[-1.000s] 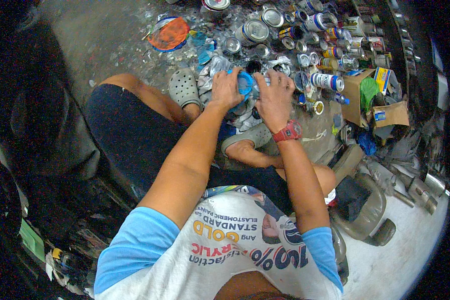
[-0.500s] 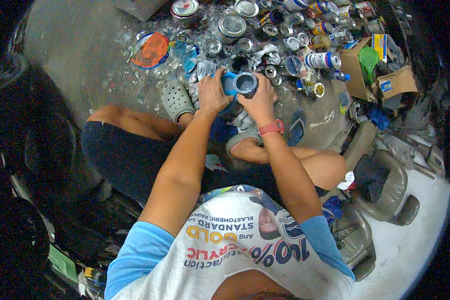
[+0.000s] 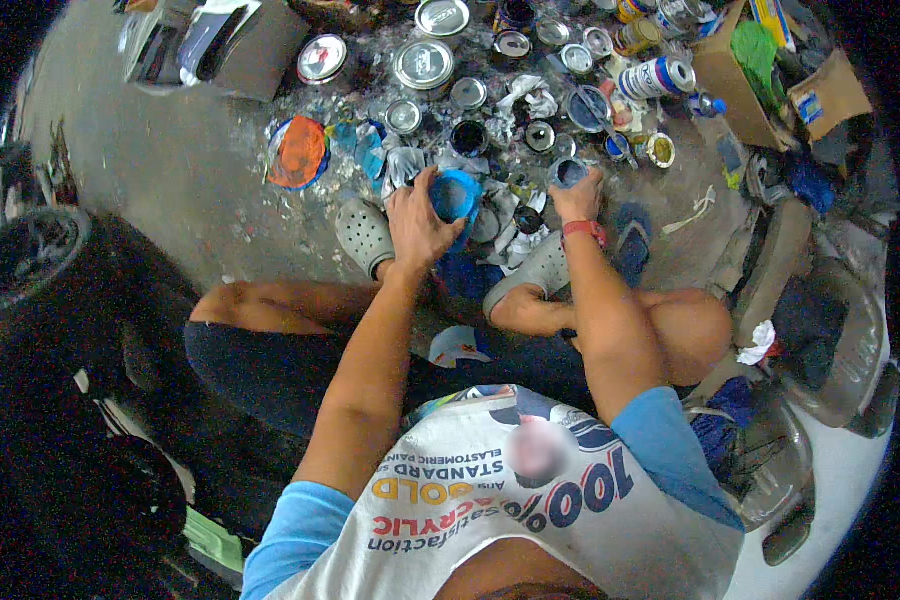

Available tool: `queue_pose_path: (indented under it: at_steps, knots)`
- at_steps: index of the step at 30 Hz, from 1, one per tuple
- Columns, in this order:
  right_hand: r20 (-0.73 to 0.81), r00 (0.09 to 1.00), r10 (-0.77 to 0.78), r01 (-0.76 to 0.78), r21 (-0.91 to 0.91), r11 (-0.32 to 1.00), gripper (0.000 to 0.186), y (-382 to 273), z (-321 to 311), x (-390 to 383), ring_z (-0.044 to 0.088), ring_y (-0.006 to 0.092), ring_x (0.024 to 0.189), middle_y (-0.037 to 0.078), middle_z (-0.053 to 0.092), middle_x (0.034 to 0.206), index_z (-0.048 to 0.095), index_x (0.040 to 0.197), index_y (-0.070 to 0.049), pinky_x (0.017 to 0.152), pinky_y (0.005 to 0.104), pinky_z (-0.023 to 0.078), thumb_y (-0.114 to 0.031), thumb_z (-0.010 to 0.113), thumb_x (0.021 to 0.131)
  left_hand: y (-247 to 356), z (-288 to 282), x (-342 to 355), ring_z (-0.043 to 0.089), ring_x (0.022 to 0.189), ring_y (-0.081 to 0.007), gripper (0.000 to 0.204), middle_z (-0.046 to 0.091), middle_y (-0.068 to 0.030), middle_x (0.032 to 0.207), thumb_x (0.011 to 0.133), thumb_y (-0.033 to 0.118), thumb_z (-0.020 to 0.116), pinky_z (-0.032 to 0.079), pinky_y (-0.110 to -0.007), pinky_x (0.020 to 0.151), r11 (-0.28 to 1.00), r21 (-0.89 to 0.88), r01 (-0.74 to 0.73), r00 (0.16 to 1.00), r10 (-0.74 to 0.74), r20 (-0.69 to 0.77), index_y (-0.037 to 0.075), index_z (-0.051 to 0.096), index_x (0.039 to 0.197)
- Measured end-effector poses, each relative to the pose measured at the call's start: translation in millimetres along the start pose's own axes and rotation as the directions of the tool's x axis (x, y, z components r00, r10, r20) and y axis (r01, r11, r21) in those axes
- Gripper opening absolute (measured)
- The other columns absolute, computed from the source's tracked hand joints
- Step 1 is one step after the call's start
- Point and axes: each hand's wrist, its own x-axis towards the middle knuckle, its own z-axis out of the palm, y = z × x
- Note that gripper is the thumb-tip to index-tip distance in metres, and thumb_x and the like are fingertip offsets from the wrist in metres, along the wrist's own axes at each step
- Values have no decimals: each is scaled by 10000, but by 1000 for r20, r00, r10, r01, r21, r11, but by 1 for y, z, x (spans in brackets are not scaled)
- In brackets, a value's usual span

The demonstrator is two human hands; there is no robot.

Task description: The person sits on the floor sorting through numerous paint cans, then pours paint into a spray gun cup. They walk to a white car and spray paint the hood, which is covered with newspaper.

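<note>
My left hand (image 3: pixel 420 220) is closed around a bright blue round container (image 3: pixel 454 197) with a pale grey inside. Farther right, my right hand (image 3: pixel 578 198) grips a small can (image 3: pixel 571 172) with an open, dark-rimmed top, apart from the blue container. Crumpled rags (image 3: pixel 405 165) lie just beyond my left hand, and a dark open can (image 3: pixel 469 138) stands on the paint-spattered floor between and beyond the hands. My crossed legs sit beneath my arms, with grey perforated clogs (image 3: pixel 363 233) on my feet.
Many tins (image 3: pixel 423 63) and spray cans (image 3: pixel 656 79) cover the far floor. A cardboard box of odds and ends (image 3: pixel 832 110) is at the right, another box (image 3: pixel 255 60) at the upper left. An orange-smeared disc (image 3: pixel 300 150) lies left; a car wheel (image 3: pixel 30 258) borders the left edge.
My right hand has moved away to the right from the blue container, carrying the small can. The view has shifted, bringing the upper-left box further into sight.
</note>
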Motion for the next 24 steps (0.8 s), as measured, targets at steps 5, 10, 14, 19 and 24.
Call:
queue_pose_path:
  at_steps: [5,10,14,19,24]
  knots:
    - [11,1000,1,-1,-6,1000,854,23,17,18,502,448,1265,279,508,1351,387,1365,28,1080,463,425,-90,848,656,13,-5,2,569,1073,-394,892,642,-165,1169,603,290,901,427,-480,984,998,55,-19,998,16,61,123,496,1380]
    - [19,992,128,-128,19,992,822,39,26,8,512,441,1243,269,537,1300,392,1357,-7,1057,468,428,-98,842,675,22,-3,3,546,1137,-368,920,619,-135,1270,596,262,902,396,-450,1023,995,98,-11,990,-3,142,80,485,1396]
    - [-320,947,22,-8,44,999,703,20,30,-17,579,411,1088,229,571,1217,436,1323,-27,966,491,462,-89,798,724,18,-1,-3,535,1152,-381,931,600,-134,1296,600,266,900,395,-454,1024,997,77,-27,993,18,118,77,472,1404]
    - [502,824,-262,52,393,918,361,-32,39,-58,667,247,934,124,681,1124,629,1225,-51,852,364,535,-2,613,868,10,1,-7,530,1139,-400,938,582,-138,1295,603,268,892,397,-475,1019,994,39,-105,988,100,118,74,461,1413]
    - [597,718,-357,-73,575,815,313,-14,68,-68,645,235,1034,119,695,1128,649,1226,-59,932,380,503,-132,632,922,22,-1,-2,516,1166,-389,952,562,-151,1279,586,254,899,398,-483,1021,993,70,-95,989,86,118,85,464,1415]
